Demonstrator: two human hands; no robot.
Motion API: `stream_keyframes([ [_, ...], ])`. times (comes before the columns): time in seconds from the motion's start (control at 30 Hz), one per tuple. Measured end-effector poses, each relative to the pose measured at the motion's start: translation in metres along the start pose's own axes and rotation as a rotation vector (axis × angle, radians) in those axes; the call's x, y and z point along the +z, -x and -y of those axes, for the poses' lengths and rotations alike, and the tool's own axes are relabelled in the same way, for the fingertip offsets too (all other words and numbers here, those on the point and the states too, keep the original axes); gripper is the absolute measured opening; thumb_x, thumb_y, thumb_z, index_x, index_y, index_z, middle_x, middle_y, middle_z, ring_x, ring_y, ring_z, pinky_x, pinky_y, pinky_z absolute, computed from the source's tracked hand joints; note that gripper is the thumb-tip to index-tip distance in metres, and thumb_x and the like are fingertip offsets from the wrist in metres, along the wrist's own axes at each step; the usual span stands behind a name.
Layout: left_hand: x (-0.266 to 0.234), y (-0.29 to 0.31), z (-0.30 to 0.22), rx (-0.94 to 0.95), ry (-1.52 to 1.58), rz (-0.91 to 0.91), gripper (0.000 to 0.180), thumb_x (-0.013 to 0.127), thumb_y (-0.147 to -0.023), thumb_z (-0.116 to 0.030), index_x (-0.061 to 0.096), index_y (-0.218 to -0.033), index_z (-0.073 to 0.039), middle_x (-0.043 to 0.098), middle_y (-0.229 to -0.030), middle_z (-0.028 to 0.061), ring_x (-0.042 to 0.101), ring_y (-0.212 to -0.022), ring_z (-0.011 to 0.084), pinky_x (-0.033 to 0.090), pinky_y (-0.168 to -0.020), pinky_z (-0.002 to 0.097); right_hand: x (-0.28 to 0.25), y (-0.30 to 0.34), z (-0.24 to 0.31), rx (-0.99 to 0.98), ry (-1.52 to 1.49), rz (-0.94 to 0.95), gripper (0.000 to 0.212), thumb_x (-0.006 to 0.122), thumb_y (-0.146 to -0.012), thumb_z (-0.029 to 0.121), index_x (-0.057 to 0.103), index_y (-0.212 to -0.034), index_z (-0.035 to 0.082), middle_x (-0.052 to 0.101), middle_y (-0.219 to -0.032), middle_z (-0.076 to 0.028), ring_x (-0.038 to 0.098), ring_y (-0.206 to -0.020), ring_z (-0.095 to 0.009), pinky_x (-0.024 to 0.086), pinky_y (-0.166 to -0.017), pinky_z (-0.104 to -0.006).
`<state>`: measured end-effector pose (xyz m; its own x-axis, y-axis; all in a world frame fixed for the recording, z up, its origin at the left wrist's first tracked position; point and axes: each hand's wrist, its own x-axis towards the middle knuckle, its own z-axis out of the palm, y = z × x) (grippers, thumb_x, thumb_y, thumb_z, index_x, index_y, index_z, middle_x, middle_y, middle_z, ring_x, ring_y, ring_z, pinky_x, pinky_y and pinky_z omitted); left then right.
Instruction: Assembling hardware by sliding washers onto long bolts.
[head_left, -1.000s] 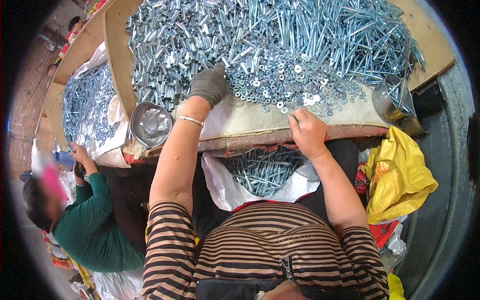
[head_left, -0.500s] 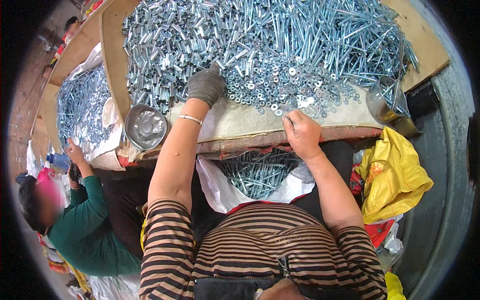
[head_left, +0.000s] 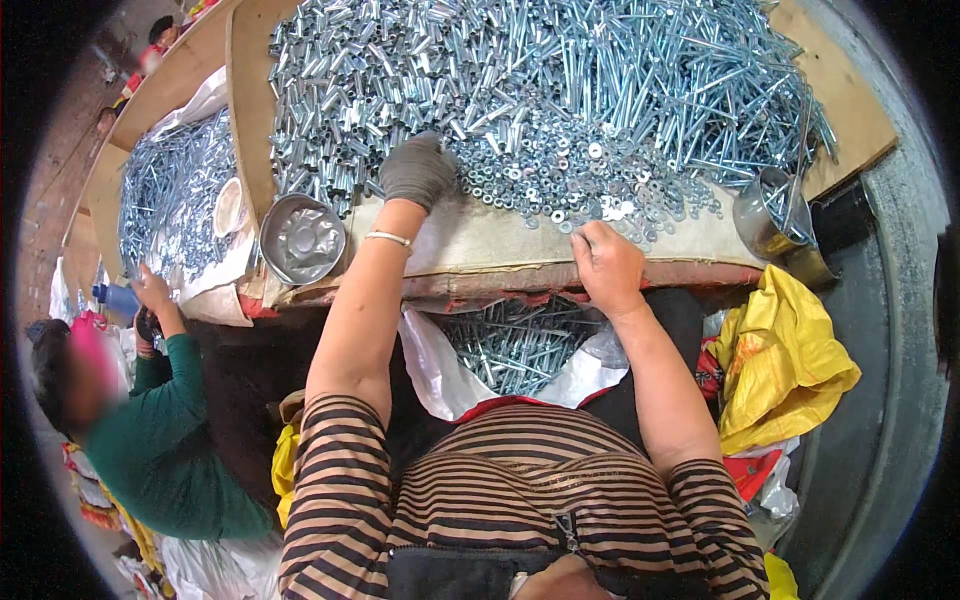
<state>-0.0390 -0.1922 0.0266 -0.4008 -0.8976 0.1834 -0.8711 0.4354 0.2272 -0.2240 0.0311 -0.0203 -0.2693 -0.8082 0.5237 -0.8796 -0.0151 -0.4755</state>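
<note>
My left hand (head_left: pixel 413 172), in a grey glove, reaches into the near edge of a heap of short metal sleeves (head_left: pixel 340 120), where it meets a spread of small nuts and washers (head_left: pixel 560 165). Its fingers point down and away, partly hidden and blurred. My bare right hand (head_left: pixel 610 268) is closed above the cloth-covered front edge (head_left: pixel 480 245) of the table, thumb against the curled fingers; whatever it holds is hidden. Long thin bolts (head_left: pixel 640 60) are piled behind the washers. Assembled-looking metal fasteners (head_left: pixel 515 345) lie in a white sack (head_left: pixel 430 375) on my lap.
A round metal bowl (head_left: pixel 303 240) stands at the table's left front. Metal cups (head_left: pixel 775 215) with bolts stand at the right, above a yellow sack (head_left: pixel 785 365). A wooden divider (head_left: pixel 250 100) separates another pile, where a co-worker in a green sleeve (head_left: pixel 180 380) sits.
The view has shifted slightly, moving the table rightward in the picture. My left hand's extended finger has drawn down toward the washers' edge. My right hand stays closed in nearly the same place.
</note>
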Motion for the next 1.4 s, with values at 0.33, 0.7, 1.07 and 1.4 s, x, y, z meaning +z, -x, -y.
stream_keyframes([
  [0.33,0.006,0.07,-0.015,-0.336,2.434,0.273,0.017,0.061,-0.086,-0.026,0.058,-0.088,-0.009,0.063,-0.087,0.0122,0.059,-0.066,0.0193,0.041,-0.04,0.0255,0.0,0.0,0.001,0.004,0.018,0.001,0.011,0.061,-0.082,0.017,0.055,-0.079,0.008,0.058,-0.074,-0.011,0.059,-0.068,-0.033,0.044,-0.056,-0.0418],
  [0.7,0.022,0.097,-0.024,-0.224,2.52,0.751,0.021,0.055,-0.091,-0.028,0.056,-0.088,-0.007,0.053,-0.067,0.0035,0.041,-0.041,0.0099,0.03,-0.033,0.0226,-0.001,-0.1,0.045,-0.02,-0.34,0.022,0.015,0.06,-0.083,0.017,0.059,-0.082,0.002,0.06,-0.069,-0.015,0.06,-0.063,-0.029,0.045,-0.059,-0.0347],
  [1.07,-0.005,0.089,-0.014,-0.433,1.892,0.367,0.017,0.063,-0.076,-0.013,0.057,-0.091,-0.007,0.054,-0.061,0.0024,0.05,-0.043,0.0105,0.037,-0.034,0.024,0.096,-0.225,0.033,-0.47,0.405,0.302,0.026,0.05,-0.078,0.007,0.062,-0.101,0.011,0.057,-0.092,-0.02,0.06,-0.083,-0.038,0.049,-0.071,-0.0459],
  [1.4,-0.008,0.087,-0.01,-0.372,1.973,0.298,0.017,0.064,-0.081,-0.022,0.06,-0.084,-0.005,0.06,-0.059,0.0073,0.046,-0.035,0.008,0.034,-0.032,0.0206,0.104,-0.236,0.066,-0.659,0.678,0.47,0.013,0.048,-0.078,0.005,0.06,-0.084,0.004,0.058,-0.079,-0.019,0.062,-0.073,-0.036,0.05,-0.063,-0.0442],
])
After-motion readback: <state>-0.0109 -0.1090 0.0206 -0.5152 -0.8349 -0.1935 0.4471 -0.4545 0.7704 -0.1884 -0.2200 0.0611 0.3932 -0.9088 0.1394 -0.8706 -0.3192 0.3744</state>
